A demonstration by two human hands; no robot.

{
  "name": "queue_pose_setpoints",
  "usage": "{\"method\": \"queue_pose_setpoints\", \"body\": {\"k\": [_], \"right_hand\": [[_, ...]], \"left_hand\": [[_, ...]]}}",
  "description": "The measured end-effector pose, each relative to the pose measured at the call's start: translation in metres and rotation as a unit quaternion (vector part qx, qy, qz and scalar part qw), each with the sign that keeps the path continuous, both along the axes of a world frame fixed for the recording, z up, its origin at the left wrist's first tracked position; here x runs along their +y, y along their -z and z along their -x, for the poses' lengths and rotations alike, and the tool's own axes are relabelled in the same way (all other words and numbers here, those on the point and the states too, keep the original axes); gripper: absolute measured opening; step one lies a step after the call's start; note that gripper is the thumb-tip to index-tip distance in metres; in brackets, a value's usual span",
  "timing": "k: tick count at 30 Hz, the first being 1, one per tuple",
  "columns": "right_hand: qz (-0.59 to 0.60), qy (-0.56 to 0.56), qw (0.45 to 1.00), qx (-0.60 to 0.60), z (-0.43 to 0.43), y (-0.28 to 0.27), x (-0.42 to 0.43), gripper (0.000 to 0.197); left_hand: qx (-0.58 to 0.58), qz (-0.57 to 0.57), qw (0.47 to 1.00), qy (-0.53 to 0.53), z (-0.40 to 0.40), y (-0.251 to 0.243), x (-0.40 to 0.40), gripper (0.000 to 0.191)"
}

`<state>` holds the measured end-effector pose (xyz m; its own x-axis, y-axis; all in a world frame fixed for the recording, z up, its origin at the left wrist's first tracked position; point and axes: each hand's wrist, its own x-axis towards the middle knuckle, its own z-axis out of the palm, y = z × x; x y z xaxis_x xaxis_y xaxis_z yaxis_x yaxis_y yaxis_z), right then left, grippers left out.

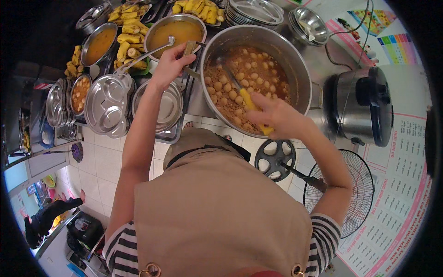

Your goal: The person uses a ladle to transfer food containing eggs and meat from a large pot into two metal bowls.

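Note:
My right hand (pixel 271 114) is closed round the yellow handle of a metal ladle (pixel 246 98), whose head dips into the food in a large steel pot (pixel 308 86). Small whole eggs and minced meat in brown sauce (pixel 232 94) fill the lower part of the pot. At the pot's left side, my left hand (pixel 174 64) holds a flat metal pot handle (pixel 189 50). Just behind that hand, a steel bowl of orange-yellow soup (pixel 180 29) has a second ladle (pixel 148 53) lying across its rim.
Compartment trays (pixel 107 104), peeled-looking yellow bananas (pixel 129 38) and a smaller soup bowl (pixel 100 45) stand at left. Stacked lids (pixel 258 12) and steel bowls (pixel 309 26) are behind the pot. A large cooker (pixel 360 104) stands right, a fan (pixel 341 194) below it. Another person (pixel 46 218) is far left.

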<state>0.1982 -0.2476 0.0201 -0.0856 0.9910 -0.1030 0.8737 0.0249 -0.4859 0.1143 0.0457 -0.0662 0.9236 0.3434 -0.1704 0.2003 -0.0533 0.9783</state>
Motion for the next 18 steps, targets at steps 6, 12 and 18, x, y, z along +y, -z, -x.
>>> {"method": "queue_pose_setpoints", "body": {"k": [6, 12, 18], "right_hand": [[0.064, -0.138, 0.988, -0.010, 0.023, -0.040, -0.011, 0.028], [0.026, -0.068, 0.991, -0.108, 0.020, -0.067, -0.047, 0.024], [-0.011, 0.101, 0.973, -0.206, 0.013, -0.072, -0.064, 0.035]], "left_hand": [[-0.016, 0.013, 0.999, -0.032, 0.003, -0.002, -0.005, 0.032], [-0.005, 0.015, 0.999, -0.041, 0.014, -0.002, -0.016, 0.030], [-0.010, 0.001, 0.999, -0.048, 0.016, -0.008, -0.019, 0.028]]}}
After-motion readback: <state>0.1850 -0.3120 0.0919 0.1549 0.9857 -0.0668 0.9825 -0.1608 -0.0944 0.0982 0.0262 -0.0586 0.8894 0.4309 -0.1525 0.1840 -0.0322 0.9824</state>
